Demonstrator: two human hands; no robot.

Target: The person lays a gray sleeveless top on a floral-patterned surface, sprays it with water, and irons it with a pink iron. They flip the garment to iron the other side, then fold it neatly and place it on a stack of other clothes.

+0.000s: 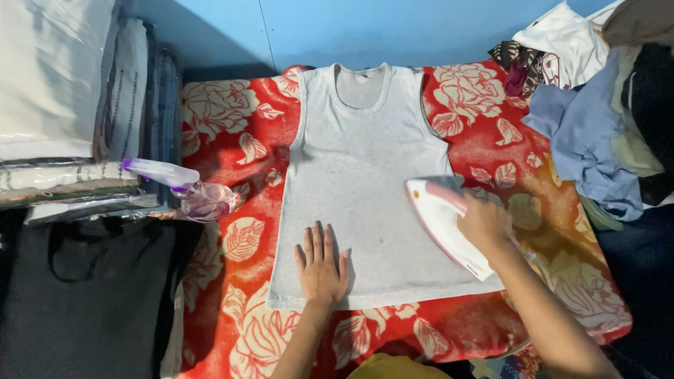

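From the head camera, a sleeveless grey vest point(365, 182) lies flat on a red floral blanket point(232, 126), neck at the far side; the left hand point(321, 267) rests open and flat, fingers spread, on its near hem, holding nothing, while the right hand point(484, 223) is closed around the handle of a white and pink iron point(442, 223) sitting on the vest's right edge. The flat hand lies close to the iron, so a sweep leftward could probably burn those fingers, and an iron kept in one spot might scorch the cloth. The spray bottle point(186, 186) lying at the blanket's left edge, beside folded stacks point(63, 140), could leak.

Spray bottle point(184, 184), heaped clothes point(597, 105), folded stack point(63, 105), blue wall point(365, 28).
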